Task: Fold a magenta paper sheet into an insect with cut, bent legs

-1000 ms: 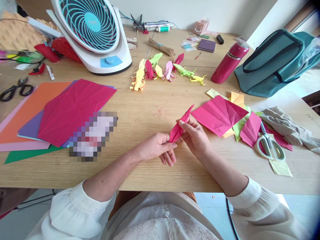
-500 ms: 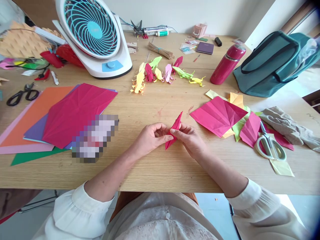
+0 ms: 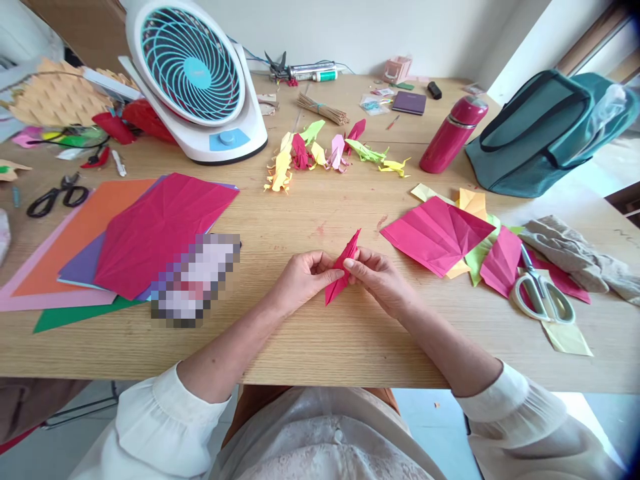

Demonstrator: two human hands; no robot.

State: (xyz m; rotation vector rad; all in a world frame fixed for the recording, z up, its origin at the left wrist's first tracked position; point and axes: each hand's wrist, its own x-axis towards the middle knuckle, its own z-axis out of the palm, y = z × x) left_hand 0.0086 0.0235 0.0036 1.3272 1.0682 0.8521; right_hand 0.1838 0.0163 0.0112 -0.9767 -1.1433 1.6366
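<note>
Sleeves of white [image 3: 165,420] are seen nearest, and out past the near edge of the table [image 3: 300,347] both bare hands are brought together. The folded red paper [image 3: 349,249] is held right between them, its narrow shape slanted, one point aimed up and away, the other down and to the left! By the left hand [image 3: 306,273] it is gripped, thumb pressed on the near face, fingers curled in behind; by the right hand [image 3: 383,279] it is pinched too, thumb laid just beside the other thumb, the rear fingers partly hidden.

Off to the left, a pixelated item [image 3: 195,283] is laid over the stack of coloured sheets [image 3: 120,200], topped by a creased red one. Across to the right, white-handled scissors [image 3: 538,285] are rested on paper pieces, with a creased red sheet [image 3: 437,233] and a grey cloth [image 3: 575,253] spread near them.

Farther out, folded paper figures [image 3: 301,152] are clustered! Flanking them, a white fan [image 3: 200,73] is stood at left, a red bottle [image 3: 453,137] and a teal bag [image 3: 535,140] at right. Farther back, a tied bundle of sticks [image 3: 323,109] and a purple notebook [image 3: 409,103] are set out before the wall [image 3: 425,33]
</note>
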